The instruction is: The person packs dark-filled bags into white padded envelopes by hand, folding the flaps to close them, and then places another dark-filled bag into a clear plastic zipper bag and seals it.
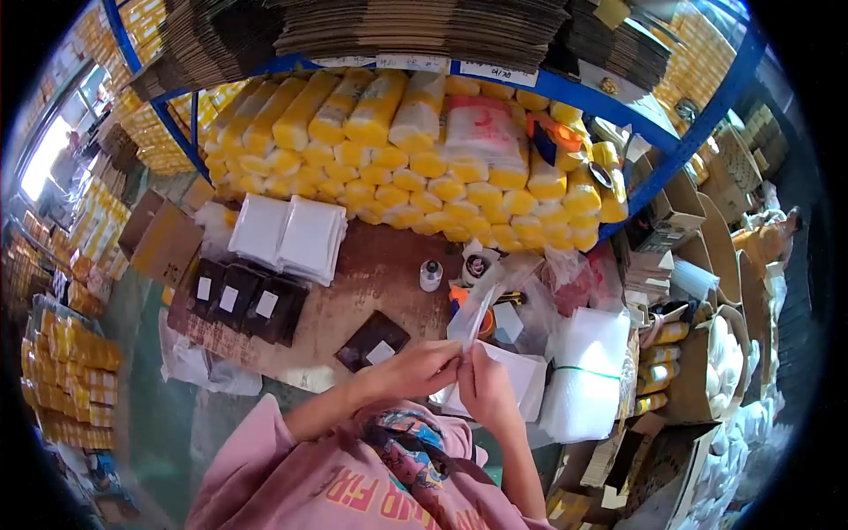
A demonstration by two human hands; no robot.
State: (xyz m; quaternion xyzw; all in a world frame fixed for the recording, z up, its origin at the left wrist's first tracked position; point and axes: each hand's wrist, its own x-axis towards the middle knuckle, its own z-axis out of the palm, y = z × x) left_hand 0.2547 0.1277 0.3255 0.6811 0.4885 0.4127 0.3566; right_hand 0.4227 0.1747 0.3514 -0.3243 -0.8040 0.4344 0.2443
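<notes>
My left hand (422,366) and my right hand (488,389) meet at the table's front edge, fingers pinched together. Between them is the lower end of a translucent plastic bag (481,305), which stretches up and away from me. Left of the hands, a dark flat packet with a white label (371,343) lies on the brown tabletop (389,256). White sheets (517,375) lie just beyond and to the right of my right hand. An orange tape dispenser (459,297) is partly hidden behind the bag.
Several dark labelled packets (276,311) lie at the table's left, before white stacks (309,231). A small bottle (430,276) stands mid-table. At right is a bubble-wrap stack (583,371). Yellow-white rolls (380,115) fill the back under a blue shelf (565,84). Boxes (689,371) crowd the right.
</notes>
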